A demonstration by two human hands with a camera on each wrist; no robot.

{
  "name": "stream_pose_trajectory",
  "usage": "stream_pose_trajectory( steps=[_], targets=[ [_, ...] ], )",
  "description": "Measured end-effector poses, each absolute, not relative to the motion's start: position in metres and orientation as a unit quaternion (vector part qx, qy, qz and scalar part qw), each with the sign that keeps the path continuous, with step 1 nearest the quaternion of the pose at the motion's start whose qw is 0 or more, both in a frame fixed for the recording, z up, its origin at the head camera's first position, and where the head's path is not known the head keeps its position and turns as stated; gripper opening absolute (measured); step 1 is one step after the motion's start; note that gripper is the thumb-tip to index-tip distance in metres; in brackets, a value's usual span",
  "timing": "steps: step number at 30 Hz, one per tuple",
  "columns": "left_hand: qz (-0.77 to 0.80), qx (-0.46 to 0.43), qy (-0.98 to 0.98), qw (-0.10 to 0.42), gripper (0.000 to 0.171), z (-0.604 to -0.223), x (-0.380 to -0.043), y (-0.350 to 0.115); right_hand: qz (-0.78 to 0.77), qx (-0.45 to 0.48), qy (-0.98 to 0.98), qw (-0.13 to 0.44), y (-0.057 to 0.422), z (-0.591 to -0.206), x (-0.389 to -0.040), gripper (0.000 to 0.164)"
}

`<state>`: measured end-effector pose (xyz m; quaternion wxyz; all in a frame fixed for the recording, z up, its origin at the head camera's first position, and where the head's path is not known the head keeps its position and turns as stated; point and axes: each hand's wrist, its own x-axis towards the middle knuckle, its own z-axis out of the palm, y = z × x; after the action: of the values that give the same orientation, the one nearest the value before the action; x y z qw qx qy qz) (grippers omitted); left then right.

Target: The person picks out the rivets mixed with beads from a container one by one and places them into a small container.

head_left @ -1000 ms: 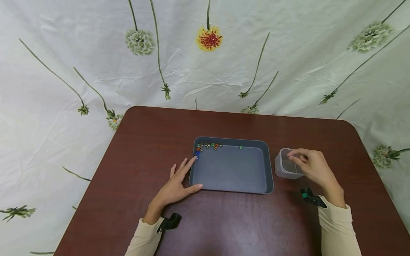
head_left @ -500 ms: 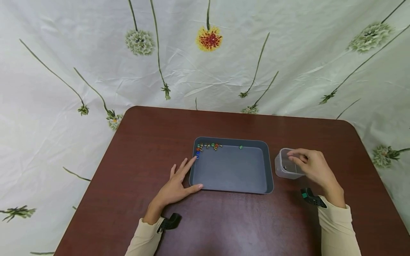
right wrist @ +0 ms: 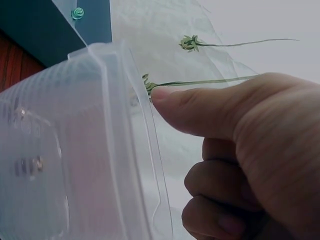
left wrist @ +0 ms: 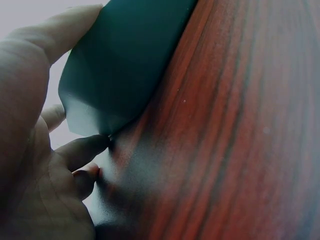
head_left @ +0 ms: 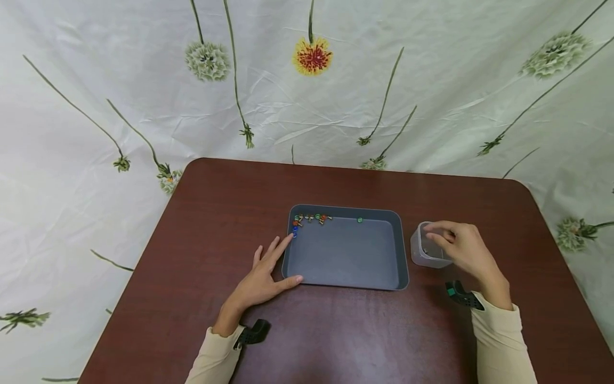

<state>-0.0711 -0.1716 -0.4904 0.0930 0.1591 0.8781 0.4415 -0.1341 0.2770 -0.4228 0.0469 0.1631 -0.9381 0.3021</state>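
My left hand (head_left: 256,285) spreads its fingers along the left side of a grey tray (head_left: 352,256), the thumb touching its near left corner. Along the tray's far left edges lie several small glass balls, among them blue ones (head_left: 295,230), mixed with small gold-coloured pieces (head_left: 309,217). One green ball (head_left: 360,220) lies apart. My right hand (head_left: 462,248) hangs over a clear plastic container (head_left: 427,260), thumb and index slightly apart, other fingers curled. Nothing clear shows between the fingertips. Through the container's wall, small blurred shiny objects (right wrist: 30,166) show inside.
The tray and container stand side by side on a dark red-brown wooden table (head_left: 355,336). Behind it hangs a pale cloth (head_left: 268,80) printed with flowers. A black wrist device (head_left: 254,333) sits on the left arm, another (head_left: 462,295) on the right.
A small dark object has appeared inside the container since the oldest frame. My right hand has shifted slightly to the left over it. The left hand stays at the tray.
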Motion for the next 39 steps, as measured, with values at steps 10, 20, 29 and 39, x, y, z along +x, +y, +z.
stream_pose_trajectory(
  steps=[10,20,29,39],
  targets=[
    [0.439,0.157,0.88,0.094,0.094,-0.491,-0.07,-0.172,0.313,0.164,-0.935,0.022,0.266,-0.421,-0.137,0.014],
    [0.438,0.154,0.88,0.095,0.095,-0.492,-0.07,-0.171,0.323,0.189,-0.927,0.01,0.253,-0.419,-0.141,0.014],
    [0.438,0.151,0.881,0.093,0.095,-0.492,-0.07,-0.17,0.326,0.211,-0.921,-0.015,0.23,-0.42,-0.154,0.016],
    [0.44,0.151,0.88,0.098,0.096,-0.491,-0.07,-0.17,0.336,0.24,-0.91,-0.026,0.208,-0.422,-0.164,0.017]
  ],
)
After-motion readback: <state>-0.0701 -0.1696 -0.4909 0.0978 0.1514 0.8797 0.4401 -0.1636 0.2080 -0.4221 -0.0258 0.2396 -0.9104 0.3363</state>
